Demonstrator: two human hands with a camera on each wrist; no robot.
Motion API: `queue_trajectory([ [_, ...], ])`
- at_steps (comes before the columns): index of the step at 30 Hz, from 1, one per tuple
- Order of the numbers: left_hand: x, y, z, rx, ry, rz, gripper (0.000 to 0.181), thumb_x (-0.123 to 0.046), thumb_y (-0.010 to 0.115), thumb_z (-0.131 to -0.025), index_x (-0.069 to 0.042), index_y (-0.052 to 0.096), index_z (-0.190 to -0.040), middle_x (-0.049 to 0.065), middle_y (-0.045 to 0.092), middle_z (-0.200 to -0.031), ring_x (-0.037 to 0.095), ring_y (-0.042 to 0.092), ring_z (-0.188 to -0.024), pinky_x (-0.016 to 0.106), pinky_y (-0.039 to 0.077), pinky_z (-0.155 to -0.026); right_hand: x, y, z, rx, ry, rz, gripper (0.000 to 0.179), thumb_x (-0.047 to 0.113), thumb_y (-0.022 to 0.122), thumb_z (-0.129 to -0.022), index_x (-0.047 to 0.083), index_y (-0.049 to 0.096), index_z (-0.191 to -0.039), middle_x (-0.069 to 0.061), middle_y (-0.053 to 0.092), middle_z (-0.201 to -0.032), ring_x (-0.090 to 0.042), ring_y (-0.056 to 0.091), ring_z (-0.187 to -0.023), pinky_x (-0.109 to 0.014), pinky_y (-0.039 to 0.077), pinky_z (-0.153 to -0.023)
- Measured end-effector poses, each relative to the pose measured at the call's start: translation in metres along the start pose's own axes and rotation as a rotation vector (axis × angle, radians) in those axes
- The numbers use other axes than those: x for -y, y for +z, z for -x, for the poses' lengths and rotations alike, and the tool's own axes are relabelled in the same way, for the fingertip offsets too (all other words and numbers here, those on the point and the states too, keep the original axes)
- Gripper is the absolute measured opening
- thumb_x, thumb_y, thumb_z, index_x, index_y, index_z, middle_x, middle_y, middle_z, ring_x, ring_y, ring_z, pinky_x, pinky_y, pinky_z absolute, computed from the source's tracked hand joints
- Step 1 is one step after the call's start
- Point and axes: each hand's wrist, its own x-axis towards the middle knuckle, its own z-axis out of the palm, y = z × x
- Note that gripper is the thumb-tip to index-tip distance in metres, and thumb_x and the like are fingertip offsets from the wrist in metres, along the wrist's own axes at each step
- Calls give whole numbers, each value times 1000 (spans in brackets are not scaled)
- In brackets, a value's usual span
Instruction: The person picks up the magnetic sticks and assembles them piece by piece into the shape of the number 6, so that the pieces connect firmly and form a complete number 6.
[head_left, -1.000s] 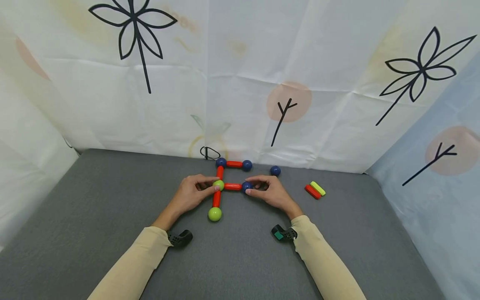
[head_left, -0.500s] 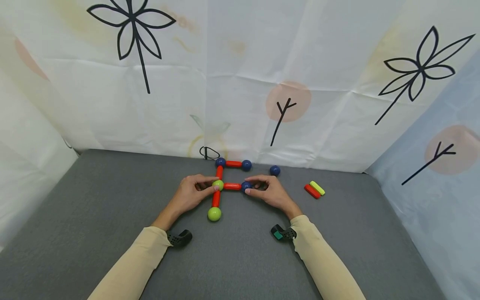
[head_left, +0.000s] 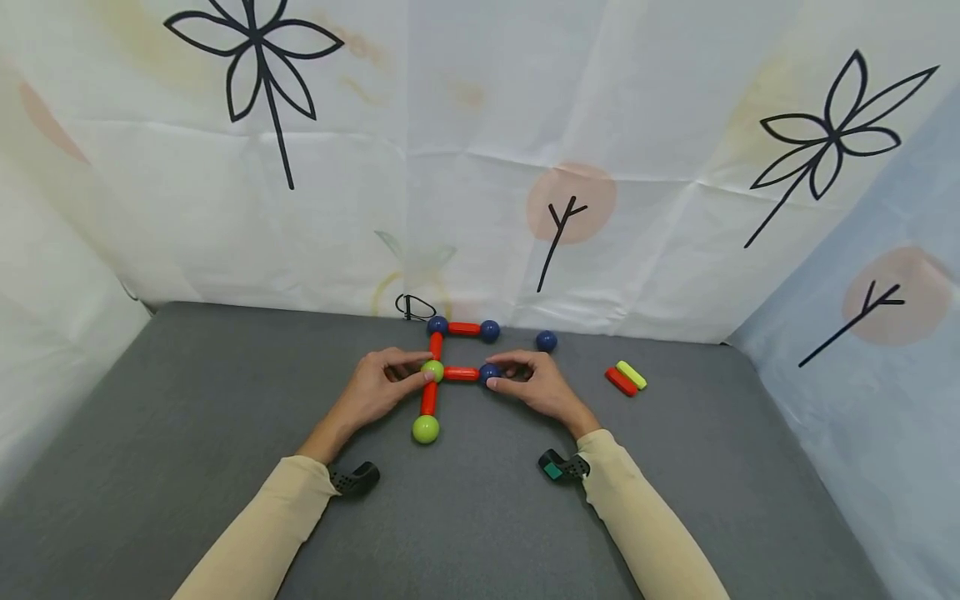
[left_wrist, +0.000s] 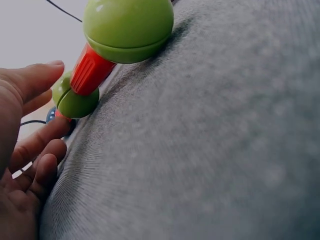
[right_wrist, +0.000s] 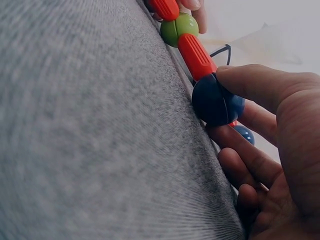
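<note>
A figure of red rods and balls lies on the grey surface, shaped like an F. My left hand pinches the green ball at its middle joint, thumb and fingers on either side. From that joint a red rod runs right to a blue ball, which my right hand pinches between thumb and fingers. The lower red rod ends in a second green ball, nearest me. At the far end, a blue corner ball joins another red rod and a blue ball.
A loose blue ball lies beyond my right hand. Farther right, a red rod and a yellow-green rod lie side by side. A printed white cloth rises along the far edge of the grey surface.
The whole head view has shifted slightly, so everything sits a little farther left. Both hands keep their hold on the same balls, and the figure keeps its shape.
</note>
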Motion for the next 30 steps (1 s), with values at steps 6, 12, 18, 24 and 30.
queue_trajectory([
  [6, -2, -5, 4, 3, 20, 24, 34, -29, 78, -92, -15, 76, -123, 0, 70, -99, 15, 62, -78, 32, 50, -69, 1, 1, -1, -3, 6, 3, 32, 5, 76, -90, -4, 72, -121, -19, 70, -115, -39, 59, -97, -33, 42, -79],
  [12, -1, -11, 15, 49, 8, 54, 32, -29, 78, -92, -17, 76, -122, -2, 69, -97, 16, 61, -77, 30, 49, -68, -1, 1, -1, -6, -5, 9, 32, 6, 76, -90, -3, 72, -120, -18, 70, -113, -33, 59, -94, -33, 44, -79],
  [18, -3, -16, 30, 145, 30, 97, 29, -29, 79, -91, -19, 78, -118, -4, 67, -94, 17, 57, -75, 30, 48, -67, -1, 2, 0, -8, -12, 11, 31, 5, 76, -90, -4, 72, -120, -18, 70, -113, -35, 59, -94, -33, 44, -78],
  [24, -3, -16, 37, 232, 67, 101, 30, -30, 84, -86, -21, 80, -114, -8, 69, -94, 17, 58, -83, 31, 49, -73, -1, 1, 0, -8, -2, 10, 31, 5, 76, -91, -4, 72, -120, -19, 70, -113, -42, 59, -97, -32, 42, -78],
  [30, -2, -15, 39, 304, 122, 49, 42, -40, 87, -81, -25, 78, -119, -13, 70, -102, 15, 55, -91, 37, 42, -80, 0, 1, 1, -9, -3, 9, 31, 5, 76, -90, -4, 72, -120, -19, 70, -114, -39, 59, -97, -32, 43, -77],
])
